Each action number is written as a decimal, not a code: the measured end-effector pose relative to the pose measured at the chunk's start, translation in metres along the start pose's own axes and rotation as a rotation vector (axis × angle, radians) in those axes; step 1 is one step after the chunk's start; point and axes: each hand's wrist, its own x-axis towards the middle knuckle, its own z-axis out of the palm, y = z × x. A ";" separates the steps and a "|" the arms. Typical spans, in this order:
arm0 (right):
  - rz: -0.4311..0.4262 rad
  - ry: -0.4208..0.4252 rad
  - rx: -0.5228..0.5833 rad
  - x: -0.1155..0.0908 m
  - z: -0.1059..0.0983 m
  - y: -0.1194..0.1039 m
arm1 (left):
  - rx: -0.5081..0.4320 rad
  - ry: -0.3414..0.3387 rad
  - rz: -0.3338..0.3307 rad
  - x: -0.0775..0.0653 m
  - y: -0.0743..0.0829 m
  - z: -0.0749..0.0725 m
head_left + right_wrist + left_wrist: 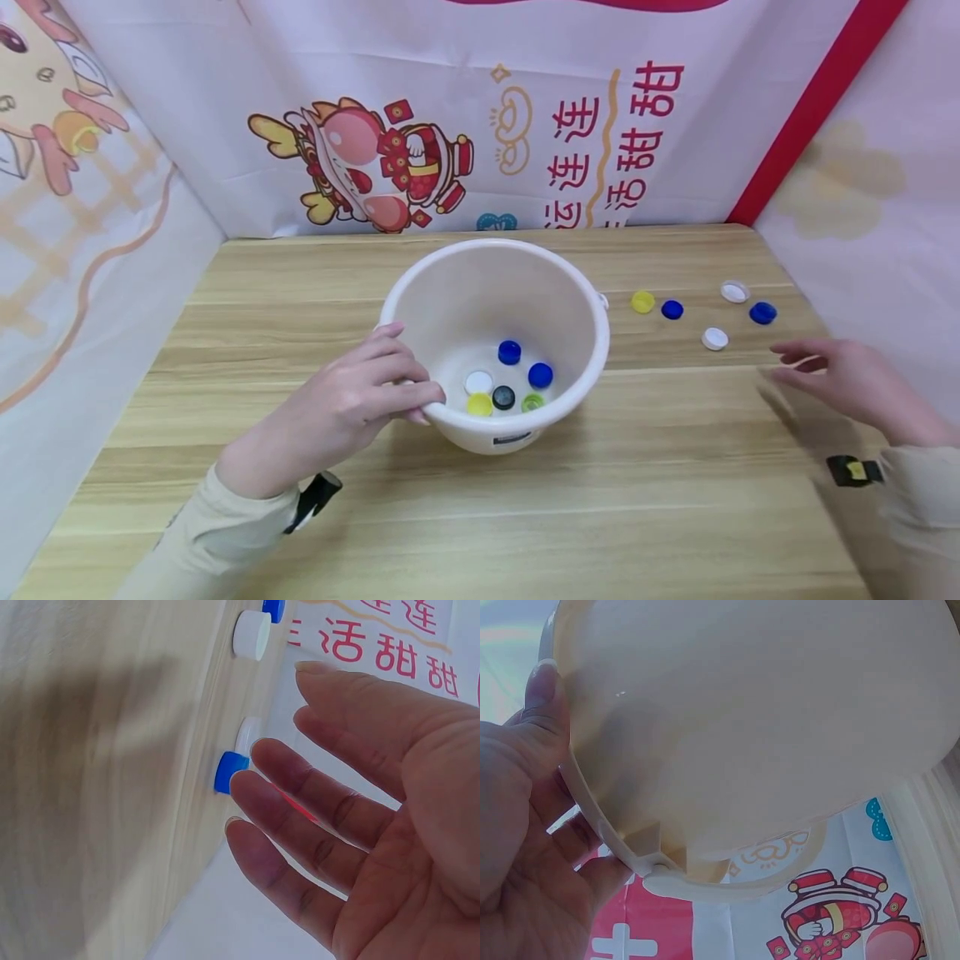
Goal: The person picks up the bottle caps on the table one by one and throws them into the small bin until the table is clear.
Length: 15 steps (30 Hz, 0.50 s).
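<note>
A cream plastic bucket (495,433) stands mid-table. At its left rim, my left hand (337,400) grips the edge, thumb on one side and fingers on the other, as the left wrist view shows too. On the bucket's floor lie several bottle caps, among them a black cap (504,397) and a yellow cap (480,405). My right hand (862,387) hovers over the table's right side with fingers loosely bent and nothing in them. Nearest to it are a white cap (715,338) and a blue cap (762,313); in the right wrist view the fingertips overlap the blue cap (232,772).
Farther left in the loose group lie a yellow cap (642,302) and a dark blue cap (672,310), with another white cap (735,292) behind. Printed cloth (420,50) walls off the wooden table (600,517) at the back and sides.
</note>
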 end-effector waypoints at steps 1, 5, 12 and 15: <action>-0.003 0.000 -0.001 0.002 0.000 -0.001 | 0.000 -0.003 -0.002 0.000 0.000 0.000; -0.006 -0.027 -0.003 0.011 0.000 -0.005 | 0.002 -0.002 0.000 0.000 0.000 0.000; -0.052 -0.106 0.014 0.033 0.007 -0.016 | -0.005 0.001 -0.008 0.001 0.001 -0.001; -0.054 -0.125 0.011 0.043 0.009 -0.022 | -0.006 0.001 -0.009 0.001 0.002 -0.001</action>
